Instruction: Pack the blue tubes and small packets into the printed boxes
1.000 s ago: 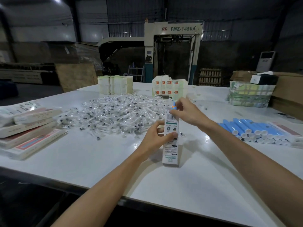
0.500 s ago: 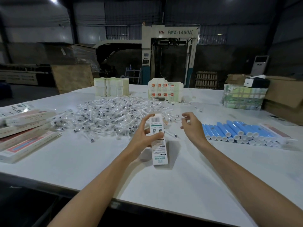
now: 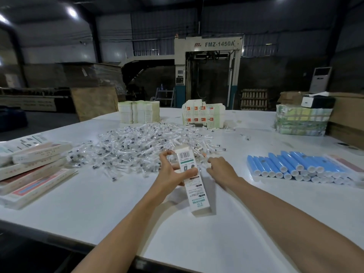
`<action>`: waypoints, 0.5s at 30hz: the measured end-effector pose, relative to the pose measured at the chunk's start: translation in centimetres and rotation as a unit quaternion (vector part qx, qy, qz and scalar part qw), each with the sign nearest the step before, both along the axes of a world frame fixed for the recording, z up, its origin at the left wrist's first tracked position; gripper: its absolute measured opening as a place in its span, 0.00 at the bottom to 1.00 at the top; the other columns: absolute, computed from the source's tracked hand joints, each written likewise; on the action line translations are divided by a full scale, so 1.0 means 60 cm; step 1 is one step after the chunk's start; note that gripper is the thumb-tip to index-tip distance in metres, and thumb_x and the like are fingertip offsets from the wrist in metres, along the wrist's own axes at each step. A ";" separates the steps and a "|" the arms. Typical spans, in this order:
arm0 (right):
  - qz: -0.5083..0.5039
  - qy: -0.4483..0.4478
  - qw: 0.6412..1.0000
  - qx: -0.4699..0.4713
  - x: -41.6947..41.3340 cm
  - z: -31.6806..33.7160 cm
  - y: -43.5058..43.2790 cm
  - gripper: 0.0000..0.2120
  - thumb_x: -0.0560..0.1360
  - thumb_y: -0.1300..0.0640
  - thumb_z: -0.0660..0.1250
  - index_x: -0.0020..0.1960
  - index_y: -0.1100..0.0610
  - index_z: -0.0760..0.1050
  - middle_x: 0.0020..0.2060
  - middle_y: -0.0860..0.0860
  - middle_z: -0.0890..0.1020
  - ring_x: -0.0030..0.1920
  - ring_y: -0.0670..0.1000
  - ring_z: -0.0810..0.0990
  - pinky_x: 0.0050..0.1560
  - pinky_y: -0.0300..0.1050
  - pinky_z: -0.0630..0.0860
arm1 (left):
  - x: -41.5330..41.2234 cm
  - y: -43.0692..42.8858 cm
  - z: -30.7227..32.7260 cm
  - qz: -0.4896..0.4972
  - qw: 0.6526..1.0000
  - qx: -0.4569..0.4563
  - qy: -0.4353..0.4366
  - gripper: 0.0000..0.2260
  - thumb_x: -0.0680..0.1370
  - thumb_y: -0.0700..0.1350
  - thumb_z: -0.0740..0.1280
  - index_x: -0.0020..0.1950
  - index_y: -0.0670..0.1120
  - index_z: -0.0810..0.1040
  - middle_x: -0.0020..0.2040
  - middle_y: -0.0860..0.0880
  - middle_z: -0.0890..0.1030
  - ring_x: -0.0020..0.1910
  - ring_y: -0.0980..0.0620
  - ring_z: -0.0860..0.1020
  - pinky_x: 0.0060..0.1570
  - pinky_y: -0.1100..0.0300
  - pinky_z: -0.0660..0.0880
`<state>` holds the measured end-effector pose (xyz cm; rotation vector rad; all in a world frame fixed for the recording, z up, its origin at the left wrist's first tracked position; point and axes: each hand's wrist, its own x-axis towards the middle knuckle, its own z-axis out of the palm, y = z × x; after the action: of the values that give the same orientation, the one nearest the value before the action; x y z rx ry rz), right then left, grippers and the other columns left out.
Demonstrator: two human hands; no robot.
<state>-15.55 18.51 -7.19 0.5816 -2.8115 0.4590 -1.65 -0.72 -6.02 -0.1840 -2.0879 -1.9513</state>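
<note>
My left hand [image 3: 173, 172] grips a tall white printed box [image 3: 194, 186] with a barcode, standing tilted on the white table [image 3: 98, 203]. My right hand [image 3: 220, 168] hovers just right of the box with fingers loosely curled toward the near edge of the packet pile, and nothing shows in it. A wide heap of small clear packets [image 3: 141, 146] lies behind both hands. Several blue tubes with white caps [image 3: 291, 166] lie in rows to the right.
Flat printed cartons [image 3: 33, 170] are stacked at the left. Stacks of folded boxes [image 3: 139, 111] and orange-printed cartons [image 3: 202, 115] stand at the back. A wrapped green bundle [image 3: 301, 121] sits far right. A large machine [image 3: 208, 71] stands behind the table.
My right hand left the top of the box, where it held a blue tube, and dropped toward the packet pile. The box has tipped to the left in my left hand.
</note>
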 end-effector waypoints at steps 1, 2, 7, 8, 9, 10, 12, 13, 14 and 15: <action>0.002 0.010 0.999 0.032 0.002 -0.006 -0.002 0.10 0.81 0.62 0.63 0.62 0.59 0.76 0.59 0.58 0.79 0.61 0.60 0.77 0.56 0.52 0.77 | 0.000 0.001 0.001 -0.002 1.000 -0.006 0.003 0.36 0.76 0.45 0.81 0.69 0.54 0.55 0.53 0.48 0.90 0.50 0.46 0.89 0.46 0.54 0.85; 0.004 0.019 0.998 0.058 0.005 -0.013 -0.004 0.13 0.80 0.66 0.62 0.63 0.60 0.75 0.61 0.58 0.77 0.62 0.59 0.75 0.56 0.52 0.76 | 0.001 0.002 0.001 -0.004 1.000 -0.010 0.006 0.36 0.77 0.45 0.81 0.68 0.54 0.55 0.54 0.48 0.90 0.51 0.45 0.89 0.48 0.52 0.85; -0.024 0.036 0.998 -0.036 0.028 -0.006 0.014 0.26 0.76 0.71 0.64 0.71 0.59 0.67 0.63 0.57 0.73 0.64 0.59 0.74 0.55 0.52 0.74 | -0.002 0.016 0.009 0.005 0.999 -0.004 0.049 0.31 0.77 0.41 0.79 0.64 0.57 0.59 0.55 0.47 0.89 0.49 0.51 0.89 0.43 0.60 0.83; -0.033 0.042 0.995 -0.084 0.033 0.008 0.022 0.28 0.76 0.72 0.64 0.74 0.57 0.66 0.64 0.56 0.73 0.62 0.59 0.75 0.53 0.50 0.73 | -0.001 0.018 0.009 0.011 0.998 -0.006 0.062 0.30 0.77 0.41 0.79 0.64 0.57 0.61 0.56 0.47 0.88 0.49 0.52 0.89 0.43 0.61 0.83; -0.039 0.053 0.988 -0.140 0.041 0.028 0.031 0.29 0.76 0.72 0.62 0.75 0.56 0.67 0.63 0.56 0.74 0.60 0.59 0.76 0.50 0.49 0.71 | -0.001 0.020 0.010 0.014 0.997 -0.010 0.075 0.31 0.77 0.40 0.80 0.65 0.59 0.62 0.57 0.48 0.87 0.49 0.53 0.89 0.44 0.62 0.83; -0.040 0.064 0.975 -0.210 0.049 0.051 0.039 0.27 0.77 0.72 0.61 0.74 0.55 0.68 0.61 0.55 0.75 0.58 0.58 0.78 0.48 0.48 0.71 | -0.001 0.023 0.011 0.015 0.996 -0.015 0.086 0.31 0.76 0.41 0.80 0.66 0.59 0.63 0.58 0.50 0.87 0.50 0.52 0.89 0.45 0.62 0.83; -0.017 0.060 0.922 -0.381 0.070 0.109 0.050 0.19 0.80 0.70 0.62 0.67 0.54 0.71 0.56 0.53 0.79 0.52 0.55 0.81 0.45 0.44 0.76 | 0.001 0.028 0.012 0.008 0.995 -0.027 0.099 0.33 0.75 0.43 0.81 0.68 0.62 0.64 0.56 0.51 0.88 0.51 0.50 0.89 0.45 0.62 0.83; 0.013 0.044 0.885 -0.464 0.083 0.140 0.051 0.15 0.81 0.68 0.64 0.64 0.54 0.71 0.54 0.53 0.80 0.49 0.52 0.84 0.45 0.41 0.80 | 0.002 0.030 0.013 0.006 0.994 -0.034 0.106 0.34 0.75 0.44 0.81 0.70 0.64 0.65 0.56 0.54 0.89 0.51 0.50 0.89 0.45 0.62 0.83; 0.051 0.023 0.846 -0.531 0.097 0.169 0.052 0.13 0.81 0.67 0.65 0.61 0.54 0.71 0.54 0.53 0.80 0.48 0.51 0.86 0.47 0.42 0.83 | 0.003 0.032 0.013 0.006 0.993 -0.041 0.112 0.35 0.74 0.46 0.82 0.71 0.65 0.65 0.55 0.55 0.89 0.51 0.50 0.89 0.45 0.63 0.83; 0.092 0.004 0.812 -0.576 0.112 0.196 0.052 0.13 0.80 0.67 0.67 0.60 0.54 0.70 0.55 0.54 0.80 0.49 0.51 0.87 0.48 0.45 0.85 | 0.004 0.033 0.013 0.007 0.992 -0.046 0.116 0.37 0.74 0.47 0.82 0.73 0.65 0.64 0.55 0.53 0.89 0.51 0.50 0.89 0.45 0.63 0.83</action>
<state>-8.84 21.62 4.58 0.5134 -1.8775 1.9305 -1.42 1.28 -5.23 -0.3928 -2.0212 -1.7339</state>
